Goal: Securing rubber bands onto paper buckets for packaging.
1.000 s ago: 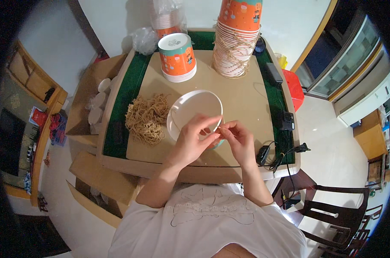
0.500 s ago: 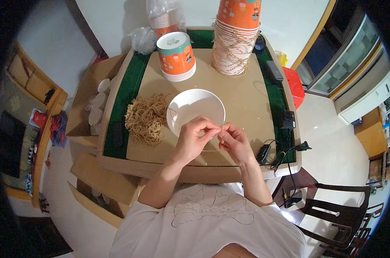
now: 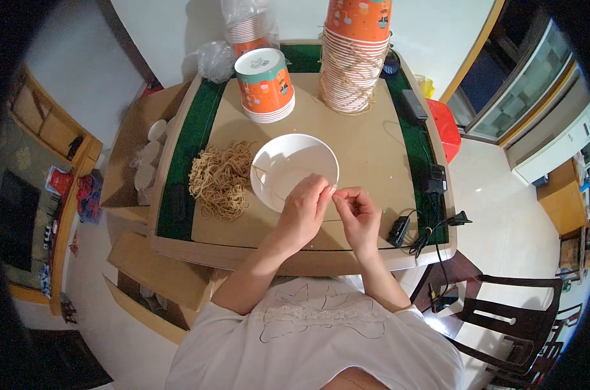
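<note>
A round white paper tub (image 3: 295, 144) stands on the table, its opening facing up. A thin tan strand (image 3: 258, 170) crosses its left rim and runs inside. Over the tub's near right rim, my left hand (image 3: 303, 209) and my right hand (image 3: 359, 218) meet with pinched fingertips. Both are closed on what looks like the string, though the part between the fingertips is barely visible. Left of the tub lies a loose, tangled heap of tan string (image 3: 220, 181).
Upside-down orange tubs (image 3: 267, 91) are stacked behind the white tub. A taller stack (image 3: 352, 71), wrapped with string, rises at the back right. Bagged tubs (image 3: 246, 29) stand at the back left. Black cables and adapters (image 3: 436, 180) line the right edge; a cardboard box (image 3: 129, 143) sits left.
My left hand has turned so its back shows more, and its fingers have moved slightly right and up. My right hand stays close, slightly rotated. The tub has barely shifted.
</note>
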Available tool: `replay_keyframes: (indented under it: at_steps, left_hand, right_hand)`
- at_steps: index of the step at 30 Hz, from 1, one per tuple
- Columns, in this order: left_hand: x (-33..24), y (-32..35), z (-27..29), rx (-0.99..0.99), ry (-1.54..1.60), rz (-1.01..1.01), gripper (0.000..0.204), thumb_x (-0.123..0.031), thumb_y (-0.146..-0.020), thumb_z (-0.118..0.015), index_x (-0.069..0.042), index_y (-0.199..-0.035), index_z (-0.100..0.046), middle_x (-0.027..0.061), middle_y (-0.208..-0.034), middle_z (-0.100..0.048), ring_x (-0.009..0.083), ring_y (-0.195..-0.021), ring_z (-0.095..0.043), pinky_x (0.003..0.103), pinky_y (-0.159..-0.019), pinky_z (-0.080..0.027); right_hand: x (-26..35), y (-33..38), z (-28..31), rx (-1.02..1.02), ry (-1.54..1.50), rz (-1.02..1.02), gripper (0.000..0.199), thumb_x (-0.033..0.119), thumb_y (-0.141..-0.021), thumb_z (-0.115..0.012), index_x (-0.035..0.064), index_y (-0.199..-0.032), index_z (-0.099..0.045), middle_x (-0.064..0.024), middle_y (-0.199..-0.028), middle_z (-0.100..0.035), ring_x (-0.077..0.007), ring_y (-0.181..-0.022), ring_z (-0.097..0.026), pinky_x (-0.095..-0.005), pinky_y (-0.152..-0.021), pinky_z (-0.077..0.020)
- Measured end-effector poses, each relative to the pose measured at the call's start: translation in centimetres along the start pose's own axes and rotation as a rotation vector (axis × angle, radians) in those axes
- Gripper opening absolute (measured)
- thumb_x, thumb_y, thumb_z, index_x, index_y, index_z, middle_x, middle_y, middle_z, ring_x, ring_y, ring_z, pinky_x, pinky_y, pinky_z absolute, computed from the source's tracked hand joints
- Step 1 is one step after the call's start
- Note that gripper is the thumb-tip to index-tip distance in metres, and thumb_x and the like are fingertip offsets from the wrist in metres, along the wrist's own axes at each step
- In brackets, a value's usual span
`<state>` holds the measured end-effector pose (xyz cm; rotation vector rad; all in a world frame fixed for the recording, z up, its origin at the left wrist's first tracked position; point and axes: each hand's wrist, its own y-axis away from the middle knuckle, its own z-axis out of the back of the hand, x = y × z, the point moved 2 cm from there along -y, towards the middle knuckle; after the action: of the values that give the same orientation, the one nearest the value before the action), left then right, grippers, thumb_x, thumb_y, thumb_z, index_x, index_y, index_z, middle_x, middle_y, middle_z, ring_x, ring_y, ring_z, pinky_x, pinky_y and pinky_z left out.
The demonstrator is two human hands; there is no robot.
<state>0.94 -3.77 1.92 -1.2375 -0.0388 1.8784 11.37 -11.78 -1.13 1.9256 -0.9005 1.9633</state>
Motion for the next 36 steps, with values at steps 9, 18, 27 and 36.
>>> replay_keyframes:
  at_steps: [9,18,27,36]
  left_hand:
    - [0.9,0.2,0.3,0.093,-0.165,0.117,0.020,-0.009,-0.079,-0.062,-0.002,-0.097,-0.056,0.0143,-0.084,-0.060,0.0315,-0.079,-0.060,0.038,-0.068,-0.048]
    - [1.0,-0.5,3.1,0.101,0.152,0.260,0.027,0.001,-0.080,-0.057,0.000,-0.107,-0.060,0.0136,-0.093,-0.066,0.0180,-0.082,-0.065,0.029,-0.070,-0.052]
    - [1.0,-0.5,3.0,0.187,0.217,0.258,0.040,0.002,-0.078,-0.055,-0.002,-0.118,-0.056,0.0130,-0.100,-0.063,0.0165,-0.079,-0.063,0.028,-0.068,-0.051]
    - [0.9,-0.6,3.0,0.232,0.265,0.276,0.043,0.000,-0.079,-0.056,0.000,-0.122,-0.052,0.0114,-0.099,-0.062,0.0125,-0.073,-0.060,0.026,-0.063,-0.050]
  right_hand:
    - [-1.8,-1.2,0.4,-0.017,0.039,-0.056,0.007,0.002,-0.087,-0.058,-0.0020,-0.091,-0.057,-0.0119,-0.108,-0.057,-0.0178,-0.091,-0.063,-0.0280,-0.069,-0.0556]
    - [1.1,-1.8,-1.5,-0.067,0.224,0.207,0.011,0.003,-0.081,-0.065,-0.0013,-0.089,-0.058,-0.0128,-0.101,-0.060,-0.0197,-0.080,-0.064,-0.0290,-0.066,-0.0556]
    - [1.1,-2.2,-1.4,-0.113,0.235,0.237,0.009,0.003,-0.082,-0.064,-0.0005,-0.088,-0.059,-0.0113,-0.096,-0.062,-0.0179,-0.077,-0.063,-0.0278,-0.062,-0.0539]
    - [1.0,-2.3,-1.3,-0.096,0.252,0.217,0.009,0.003,-0.082,-0.064,-0.0007,-0.089,-0.060,-0.0104,-0.094,-0.062,-0.0172,-0.075,-0.063,-0.0277,-0.061,-0.0529]
